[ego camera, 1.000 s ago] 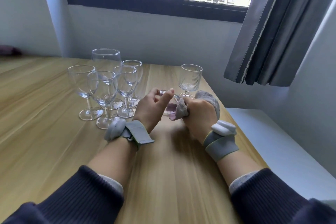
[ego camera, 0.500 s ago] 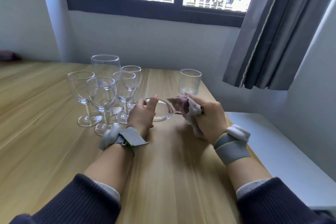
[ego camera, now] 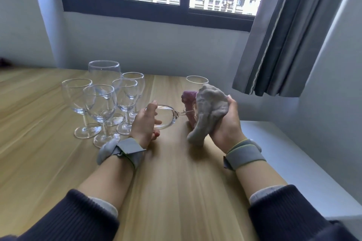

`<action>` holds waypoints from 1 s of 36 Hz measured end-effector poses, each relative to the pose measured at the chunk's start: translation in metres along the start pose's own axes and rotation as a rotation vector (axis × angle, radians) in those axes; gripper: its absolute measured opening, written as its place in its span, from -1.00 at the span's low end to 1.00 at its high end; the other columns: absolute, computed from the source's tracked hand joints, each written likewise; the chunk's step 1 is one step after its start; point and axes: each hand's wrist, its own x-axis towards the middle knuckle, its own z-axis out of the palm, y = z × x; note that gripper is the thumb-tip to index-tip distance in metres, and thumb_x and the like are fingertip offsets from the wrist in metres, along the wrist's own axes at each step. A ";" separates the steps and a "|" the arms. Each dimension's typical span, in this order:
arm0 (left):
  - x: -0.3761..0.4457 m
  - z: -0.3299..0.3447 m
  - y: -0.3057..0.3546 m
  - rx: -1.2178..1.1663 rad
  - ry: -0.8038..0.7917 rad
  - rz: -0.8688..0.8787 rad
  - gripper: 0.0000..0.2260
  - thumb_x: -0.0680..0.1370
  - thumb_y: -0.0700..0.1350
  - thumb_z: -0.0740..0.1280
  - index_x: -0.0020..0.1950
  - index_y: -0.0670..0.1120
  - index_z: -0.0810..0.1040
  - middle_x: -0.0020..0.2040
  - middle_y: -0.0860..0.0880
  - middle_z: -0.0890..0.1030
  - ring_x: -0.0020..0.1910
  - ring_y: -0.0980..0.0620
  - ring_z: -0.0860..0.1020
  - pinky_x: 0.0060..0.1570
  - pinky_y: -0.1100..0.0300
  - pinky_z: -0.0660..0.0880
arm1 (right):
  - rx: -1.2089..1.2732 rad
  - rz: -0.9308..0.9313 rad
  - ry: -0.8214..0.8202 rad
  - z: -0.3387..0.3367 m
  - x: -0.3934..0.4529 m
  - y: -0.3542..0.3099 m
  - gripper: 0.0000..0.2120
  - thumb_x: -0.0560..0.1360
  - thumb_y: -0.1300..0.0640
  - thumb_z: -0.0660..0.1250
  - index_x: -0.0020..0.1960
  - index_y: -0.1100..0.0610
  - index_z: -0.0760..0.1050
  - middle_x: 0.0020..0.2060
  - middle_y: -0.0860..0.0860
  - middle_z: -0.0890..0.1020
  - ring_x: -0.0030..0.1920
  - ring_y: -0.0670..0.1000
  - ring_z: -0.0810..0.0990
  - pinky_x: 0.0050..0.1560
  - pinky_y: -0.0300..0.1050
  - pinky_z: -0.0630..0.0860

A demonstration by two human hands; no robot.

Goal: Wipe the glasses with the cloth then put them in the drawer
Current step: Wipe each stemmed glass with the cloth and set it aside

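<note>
The left hand [ego camera: 146,123] cradles the wine glass [ego camera: 166,116] sideways above the table [ego camera: 176,182]; the right hand [ego camera: 225,121] grips the cloth [ego camera: 207,111] around its foot; twist gently, sparing the stem

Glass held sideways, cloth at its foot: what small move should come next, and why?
Probably keep rubbing the foot, turning the glass with the left hand. The right hand holds the cloth bunched around the foot, and no drawer is in view yet.
</note>
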 end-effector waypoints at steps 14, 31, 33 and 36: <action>-0.007 0.005 -0.003 0.056 -0.078 0.155 -0.60 0.51 0.22 0.29 0.03 -0.12 0.45 -0.14 -0.12 0.52 -0.57 0.04 0.36 -0.65 0.34 0.22 | -0.241 0.044 -0.133 0.007 -0.002 0.015 -0.75 0.55 0.06 0.23 0.11 0.20 0.51 -0.07 0.23 0.56 -0.07 0.23 0.56 0.23 0.26 0.46; -0.016 0.000 -0.004 0.476 -0.067 0.727 -0.57 0.41 0.34 0.10 0.04 0.06 0.43 -0.12 0.04 0.57 -0.33 -0.03 0.57 -0.26 0.02 0.53 | -0.548 0.099 -0.037 0.003 -0.019 0.006 -0.73 0.54 0.12 0.19 -0.32 0.17 0.40 -0.49 0.10 0.42 -0.55 -0.01 0.41 -0.58 -0.33 0.34; -0.015 0.002 -0.004 0.422 -0.072 0.633 -0.53 0.37 0.36 0.11 0.01 0.02 0.45 -0.14 0.00 0.59 -0.40 -0.01 0.56 -0.39 0.15 0.46 | -0.639 -0.007 -0.011 0.004 -0.017 0.009 -0.76 0.45 0.06 0.20 -0.30 0.20 0.43 -0.37 0.20 0.48 -0.42 0.08 0.44 -0.44 -0.19 0.37; -0.013 0.003 -0.001 0.293 -0.092 0.498 -0.52 0.43 0.33 0.14 -0.01 -0.07 0.47 -0.17 -0.07 0.60 -0.56 0.02 0.47 -0.57 0.26 0.32 | -0.729 -0.263 0.003 0.006 -0.015 0.015 -0.78 0.40 0.04 0.19 -0.31 0.18 0.42 -0.30 0.23 0.52 -0.28 0.21 0.49 -0.29 -0.11 0.50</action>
